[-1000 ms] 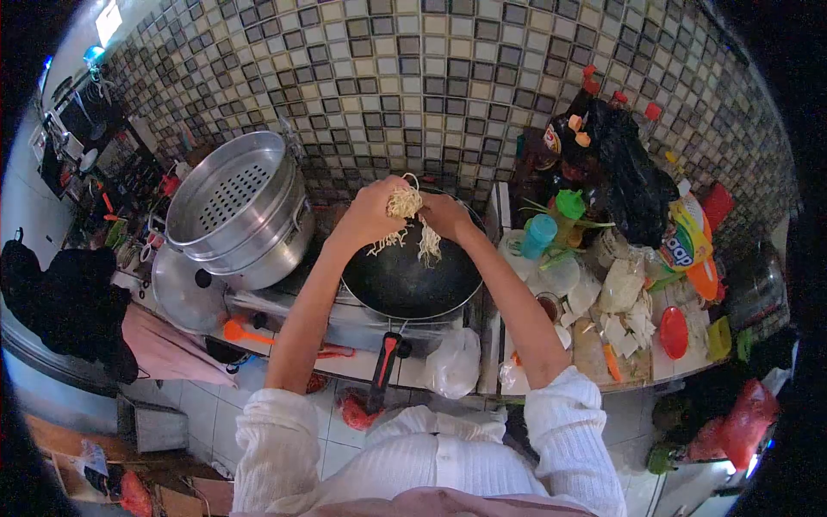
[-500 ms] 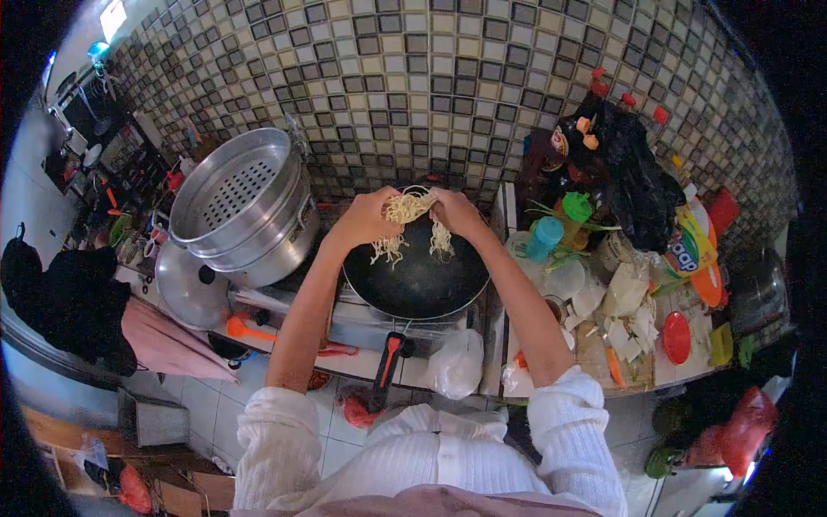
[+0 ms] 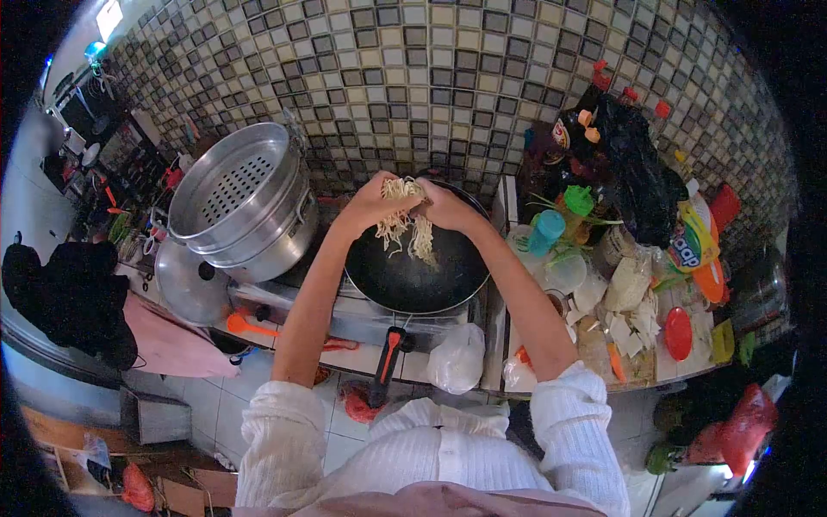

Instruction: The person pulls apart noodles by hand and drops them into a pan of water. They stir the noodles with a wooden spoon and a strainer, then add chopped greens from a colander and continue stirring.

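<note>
My left hand (image 3: 368, 208) and my right hand (image 3: 447, 207) are close together above a dark wok (image 3: 422, 289). Both are closed around one clump of pale noodles (image 3: 398, 226). Loose strands hang from the clump over the wok's back half. The wok sits on a stove, its black and red handle (image 3: 388, 366) pointing toward my body. Little besides a few pale specks shows on the wok's dark inside.
A large aluminium steamer (image 3: 258, 228) stands left of the wok, with a lid (image 3: 185, 289) beside it. An orange spoon (image 3: 250, 324) and a white plastic bag (image 3: 457, 358) lie in front. Bottles, a black bag (image 3: 636, 172), and a chopping board with chopped pieces (image 3: 624, 336) crowd the right counter.
My hands have drawn closer together, the right one moving left. The noodle clump, stretched between them before, now hangs bunched, with its strands nearer one another.
</note>
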`<state>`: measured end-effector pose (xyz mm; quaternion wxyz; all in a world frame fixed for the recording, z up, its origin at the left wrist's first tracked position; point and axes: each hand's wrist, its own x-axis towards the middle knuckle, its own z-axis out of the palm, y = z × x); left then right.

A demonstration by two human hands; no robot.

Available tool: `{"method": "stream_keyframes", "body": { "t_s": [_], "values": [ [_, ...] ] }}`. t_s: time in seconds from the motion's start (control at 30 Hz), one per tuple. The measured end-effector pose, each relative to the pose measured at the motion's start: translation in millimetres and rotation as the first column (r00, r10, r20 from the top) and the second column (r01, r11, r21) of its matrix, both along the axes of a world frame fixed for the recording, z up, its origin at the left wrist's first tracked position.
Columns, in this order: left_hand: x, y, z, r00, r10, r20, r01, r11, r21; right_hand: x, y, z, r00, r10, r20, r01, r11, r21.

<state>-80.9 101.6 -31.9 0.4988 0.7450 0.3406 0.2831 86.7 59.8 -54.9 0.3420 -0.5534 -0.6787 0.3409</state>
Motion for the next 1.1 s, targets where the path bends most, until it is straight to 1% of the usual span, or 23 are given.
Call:
{"method": "stream_keyframes", "body": {
  "t_s": [0.03, 0.1, 0.13, 0.2, 0.23, 0.3, 0.33, 0.4, 0.43, 0.47, 0.5, 0.53, 0.6, 0.63, 0.7, 0.73, 0.8, 0.83, 0.9, 0.93, 1.0, 1.03, 1.1],
  "values": [
    [1, 4, -4, 1.000, -0.001, -0.001, 0.001, 1.000, 0.000, -2, -2, -1, 1.000, -0.001, -0.001, 0.001, 1.000, 0.000],
    [3, 9, -7, 0.998, 0.066, 0.020, -0.068, 0.983, 0.168, -5, -4, -4, 0.993, -0.029, -0.117, 0.048, 0.986, 0.158],
    [4, 9, -6, 0.998, 0.066, 0.020, -0.068, 0.984, 0.167, -4, 1, -11, 0.993, -0.030, -0.117, 0.048, 0.986, 0.157],
    [5, 6, 1, 0.992, 0.119, -0.030, -0.100, 0.929, 0.355, -5, 9, -15, 0.985, 0.112, -0.129, -0.088, 0.980, 0.178],
    [6, 1, 6, 0.992, 0.119, -0.031, -0.100, 0.930, 0.355, -6, 5, -12, 0.985, 0.113, -0.130, -0.089, 0.980, 0.177],
    [8, -11, 16, 0.988, 0.149, -0.047, -0.113, 0.887, 0.447, -7, -4, -3, 0.998, 0.068, -0.008, -0.068, 0.994, 0.086],
    [10, -14, 17, 0.988, 0.148, -0.047, -0.111, 0.887, 0.448, -9, -3, -4, 0.998, 0.067, -0.008, -0.066, 0.994, 0.086],
    [14, -18, 17, 0.993, 0.114, 0.017, -0.106, 0.838, 0.536, -16, 2, -8, 0.968, -0.142, 0.205, 0.113, 0.982, 0.149],
    [16, -21, 18, 0.993, 0.114, 0.017, -0.105, 0.838, 0.536, -15, 9, -22, 0.968, -0.142, 0.205, 0.113, 0.982, 0.148],
    [17, -24, 19, 0.992, 0.123, 0.015, -0.107, 0.790, 0.604, -15, 17, -36, 0.976, -0.159, 0.150, 0.107, 0.945, 0.309],
    [18, -26, 20, 0.991, 0.133, 0.014, -0.108, 0.737, 0.667, -18, 17, -37, 0.982, -0.167, 0.093, 0.106, 0.881, 0.461],
    [18, -27, 22, 0.991, 0.133, 0.014, -0.108, 0.737, 0.668, -19, 17, -37, 0.982, -0.166, 0.093, 0.106, 0.881, 0.461],
    [18, -29, 24, 0.995, 0.104, 0.006, -0.084, 0.769, 0.634, -23, 14, -34, 0.961, -0.251, 0.115, 0.147, 0.819, 0.555],
    [18, -30, 24, 0.994, 0.105, 0.006, -0.085, 0.769, 0.634, -23, 13, -32, 0.961, -0.250, 0.115, 0.147, 0.819, 0.555],
    [18, -31, 24, 0.995, 0.098, 0.011, -0.078, 0.720, 0.690, -25, 12, -30, 0.991, -0.127, -0.049, 0.130, 0.782, 0.610],
    [18, -32, 24, 0.995, 0.099, 0.009, -0.078, 0.720, 0.689, -27, 12, -31, 0.991, -0.126, -0.050, 0.131, 0.782, 0.609],
    [19, -33, 23, 0.992, 0.126, -0.001, -0.084, 0.668, 0.740, -30, 15, -35, 0.976, -0.185, -0.118, 0.219, 0.835, 0.505],
    [19, -34, 24, 0.992, 0.126, 0.000, -0.085, 0.667, 0.740, -30, 17, -37, 0.976, -0.184, -0.118, 0.219, 0.834, 0.506],
    [18, -37, 26, 0.989, 0.144, -0.021, -0.082, 0.671, 0.737, -30, 23, -45, 0.974, -0.135, -0.183, 0.226, 0.678, 0.700],
    [17, -42, 34, 0.989, 0.145, -0.022, -0.082, 0.670, 0.738, -22, 30, -58, 0.974, -0.134, -0.184, 0.225, 0.677, 0.700],
    [12, -57, 62, 0.992, 0.101, 0.080, -0.127, 0.670, 0.732, -3, 45, -86, 0.931, -0.349, 0.112, 0.215, 0.767, 0.604],
    [9, -59, 74, 0.992, 0.099, 0.081, -0.126, 0.669, 0.732, -11, 40, -87, 0.874, -0.459, -0.161, 0.465, 0.692, 0.552],
    [0, -58, 90, 0.994, 0.079, 0.081, -0.112, 0.602, 0.791, -6, 35, -86, 0.866, -0.488, -0.111, 0.462, 0.694, 0.553]
  ]
}}
